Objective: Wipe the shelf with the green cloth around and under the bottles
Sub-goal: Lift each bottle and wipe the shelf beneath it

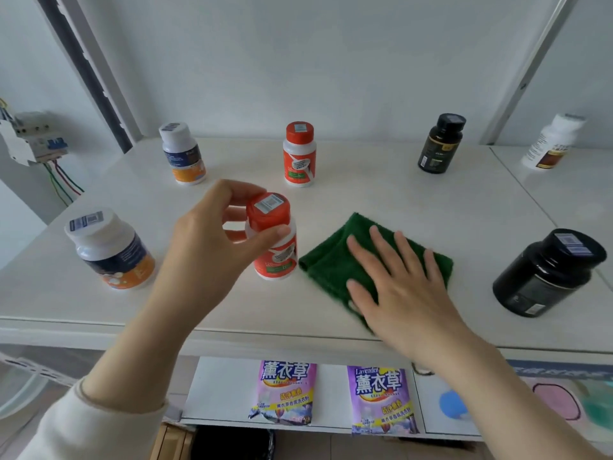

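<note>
On a white shelf [365, 200] against a pale wall, a person's left hand [212, 247] grips the orange-capped bottle [277, 257] by its cap, thumb and fingers curled round the top; whether its base touches the surface cannot be told. Just right of it, the right hand [404, 293] lies flat with straight, spread fingers on the green cloth [331, 260], folded near the front edge. A blue-and-orange bottle [112, 254] stands at front left and a black jar [547, 273] at front right, while a second orange bottle [299, 156] stands at the back. Two lavender packets [285, 393] lie on the level below.
</note>
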Demonstrator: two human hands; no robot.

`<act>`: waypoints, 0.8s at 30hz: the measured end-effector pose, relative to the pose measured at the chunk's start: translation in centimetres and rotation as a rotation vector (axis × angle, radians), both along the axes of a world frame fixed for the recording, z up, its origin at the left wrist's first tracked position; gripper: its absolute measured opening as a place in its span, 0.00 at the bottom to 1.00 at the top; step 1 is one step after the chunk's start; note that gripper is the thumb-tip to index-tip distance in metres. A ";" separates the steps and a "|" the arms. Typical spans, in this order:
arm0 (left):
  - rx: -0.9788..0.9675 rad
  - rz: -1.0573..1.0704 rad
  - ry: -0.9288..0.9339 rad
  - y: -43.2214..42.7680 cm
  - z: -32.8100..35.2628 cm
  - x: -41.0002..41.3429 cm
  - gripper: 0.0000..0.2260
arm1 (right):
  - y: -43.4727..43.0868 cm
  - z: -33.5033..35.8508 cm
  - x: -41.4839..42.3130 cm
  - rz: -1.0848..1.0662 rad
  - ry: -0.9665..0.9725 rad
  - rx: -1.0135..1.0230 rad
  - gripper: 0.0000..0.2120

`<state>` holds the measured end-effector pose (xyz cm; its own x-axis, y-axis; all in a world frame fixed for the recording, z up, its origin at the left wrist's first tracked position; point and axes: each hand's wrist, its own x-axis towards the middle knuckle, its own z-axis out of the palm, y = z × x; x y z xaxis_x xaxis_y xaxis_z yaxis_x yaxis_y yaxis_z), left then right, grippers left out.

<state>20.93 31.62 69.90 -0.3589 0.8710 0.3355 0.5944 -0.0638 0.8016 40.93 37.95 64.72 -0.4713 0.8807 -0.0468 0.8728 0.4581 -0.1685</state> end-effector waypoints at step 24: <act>-0.375 -0.267 0.538 17.3 4.6 -4.2 0.22 | 16.9 0.3 -5.3 -0.251 0.017 -0.060 0.24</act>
